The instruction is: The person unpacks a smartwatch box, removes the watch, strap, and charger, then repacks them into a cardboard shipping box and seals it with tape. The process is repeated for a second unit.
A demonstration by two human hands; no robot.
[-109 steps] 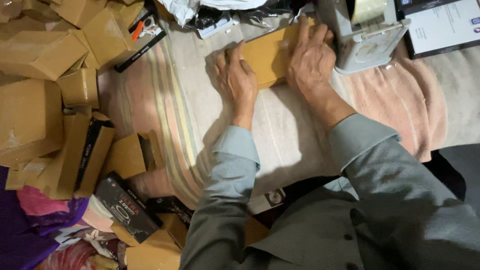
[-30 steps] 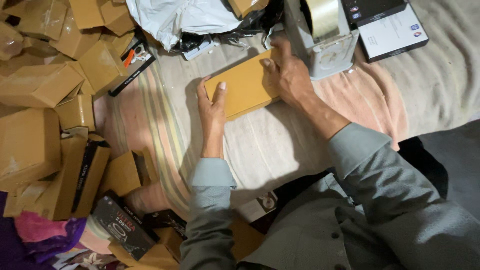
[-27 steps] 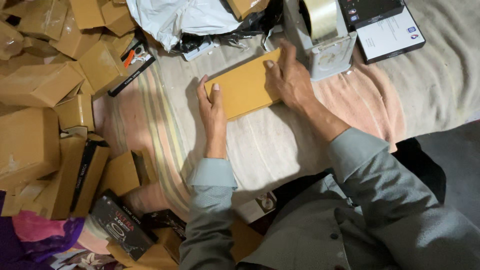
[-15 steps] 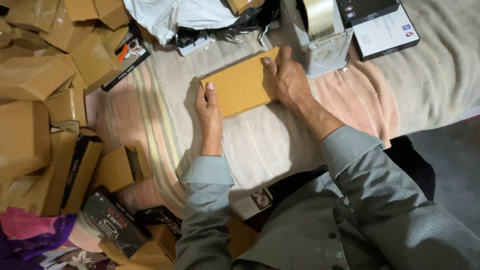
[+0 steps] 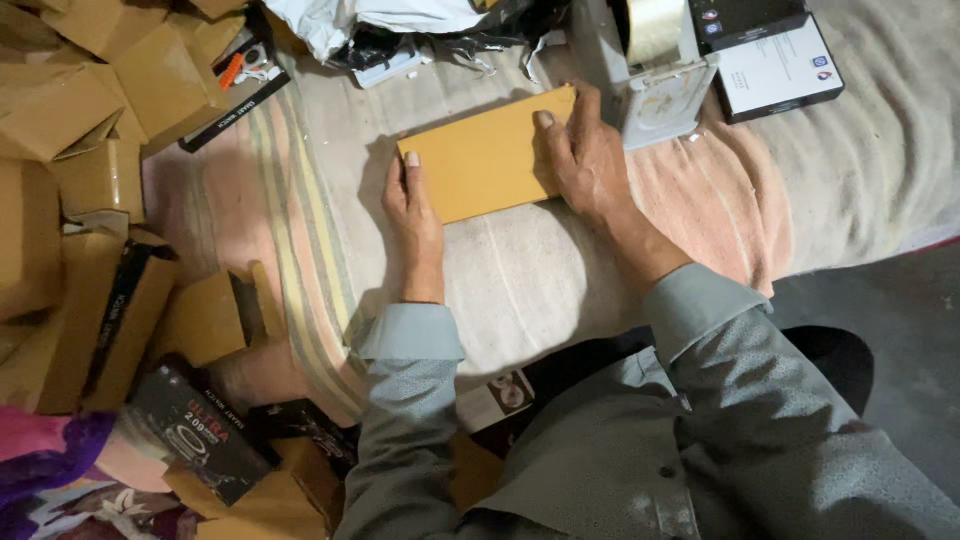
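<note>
Left hand point(image 5: 413, 215) lies flat, fingers together, against the box's point(image 5: 487, 155) 8 o'clock end. Right hand point(image 5: 590, 160) presses spread fingers on its 3 o'clock end. Neither grips. The box lies flat on the blanket point(image 5: 560, 290), long axis running 8 to 2 o'clock. Tape dispenser point(image 5: 655, 60) sits at 2 o'clock, carton pile point(image 5: 90, 120) at 9 o'clock

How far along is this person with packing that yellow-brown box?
The flat brown box looks closed and lies on the striped cloth. The left hand steadies its left end and the right hand presses its right end. The tape dispenser stands just beyond, untouched, and no tape shows on the box, so sealing appears still to do.
</note>
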